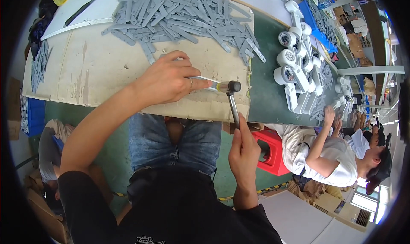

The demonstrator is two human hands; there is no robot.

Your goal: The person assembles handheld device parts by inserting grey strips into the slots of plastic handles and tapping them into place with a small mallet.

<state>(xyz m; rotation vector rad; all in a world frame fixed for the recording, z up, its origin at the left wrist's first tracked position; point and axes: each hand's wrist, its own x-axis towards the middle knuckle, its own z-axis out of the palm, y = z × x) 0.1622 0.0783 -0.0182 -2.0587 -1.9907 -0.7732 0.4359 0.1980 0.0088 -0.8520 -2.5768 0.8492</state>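
My right hand [244, 152] is wrapped round the metal shaft of a small mallet [233, 105]. The mallet's head, black at one end and yellowish at the other, is over the right end of a long white and grey plastic part [209, 82]. Whether the head touches the part I cannot tell. My left hand [171, 79] presses that part against the cardboard sheet [98, 73], fingers closed along it and hiding most of its length. Just beyond my hands, a big pile of flat grey plastic strips [171, 15] covers the far side of the cardboard.
White fan-like units with handles [294, 64] are stacked on the green table [265, 39] at right, near a blue tray [318, 28]. A black-handled tool [81, 12] lies at far left. A co-worker in a white shirt [329, 158] sits at right by a red stool [275, 154].
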